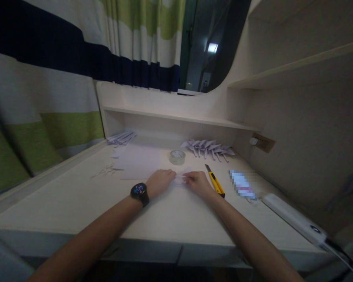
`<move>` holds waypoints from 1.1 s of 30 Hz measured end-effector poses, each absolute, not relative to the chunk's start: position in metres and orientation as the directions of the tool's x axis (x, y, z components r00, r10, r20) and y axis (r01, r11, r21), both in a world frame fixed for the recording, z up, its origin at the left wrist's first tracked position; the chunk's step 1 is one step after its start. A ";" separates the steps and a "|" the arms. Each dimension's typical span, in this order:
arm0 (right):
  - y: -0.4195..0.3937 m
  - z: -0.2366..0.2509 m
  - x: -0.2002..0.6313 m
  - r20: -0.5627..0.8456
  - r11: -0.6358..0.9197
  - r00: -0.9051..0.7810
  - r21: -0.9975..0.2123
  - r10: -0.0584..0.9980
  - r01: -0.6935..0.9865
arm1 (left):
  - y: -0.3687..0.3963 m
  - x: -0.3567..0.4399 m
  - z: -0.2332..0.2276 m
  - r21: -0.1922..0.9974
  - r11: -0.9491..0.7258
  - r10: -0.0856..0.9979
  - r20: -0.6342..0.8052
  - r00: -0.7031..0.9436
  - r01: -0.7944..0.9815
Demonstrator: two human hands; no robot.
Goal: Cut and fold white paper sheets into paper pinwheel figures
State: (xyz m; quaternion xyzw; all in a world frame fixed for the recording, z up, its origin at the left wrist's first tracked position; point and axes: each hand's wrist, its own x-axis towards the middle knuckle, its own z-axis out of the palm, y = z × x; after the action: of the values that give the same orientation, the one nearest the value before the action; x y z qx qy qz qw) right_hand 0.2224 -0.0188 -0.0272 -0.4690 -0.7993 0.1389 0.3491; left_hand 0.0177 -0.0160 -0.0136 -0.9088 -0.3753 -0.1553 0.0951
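My left hand [160,182] and my right hand [198,183] meet over the middle of the white desk [76,199]. Between their fingertips they pinch a small pale piece of paper [181,178], low against the desk top. A black watch [140,193] sits on my left wrist. A flat white sheet [139,162] lies just beyond my left hand. A roll of clear tape [177,157] stands behind the hands, and a yellow utility knife [215,181] lies right beside my right hand.
Several folded paper shapes [207,148] lie in a row at the back right, more paper strips [121,138] at the back left. Scissors [108,170] rest left of the sheet. A tube [242,185] and a white power strip [294,218] lie at right. A striped curtain [47,98] hangs left.
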 end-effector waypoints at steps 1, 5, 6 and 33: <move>-0.020 -0.027 0.221 0.430 0.522 -0.318 -0.540 0.845 0.660 | -0.017 0.019 -0.014 -0.052 -0.707 0.647 0.355 0.674 0.706; -0.024 -0.027 0.216 0.422 0.548 -0.359 -0.532 0.832 0.646 | -0.020 0.024 -0.017 -0.027 -0.724 0.643 0.336 0.688 0.689; -0.025 -0.027 0.216 0.424 0.556 -0.369 -0.525 0.827 0.644 | -0.021 0.024 -0.017 -0.024 -0.723 0.646 0.331 0.688 0.690; -0.026 -0.023 0.212 0.335 0.440 -0.286 -0.721 0.898 0.535 | -0.025 0.026 -0.018 -0.149 -0.700 0.605 0.395 0.691 0.698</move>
State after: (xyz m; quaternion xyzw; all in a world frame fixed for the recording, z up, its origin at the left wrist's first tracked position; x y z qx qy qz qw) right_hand 0.2118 -0.0261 -0.0228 -0.4689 -0.7636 0.2452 0.3700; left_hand 0.0258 -0.0248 -0.0182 -0.9079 -0.3590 -0.1601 0.1453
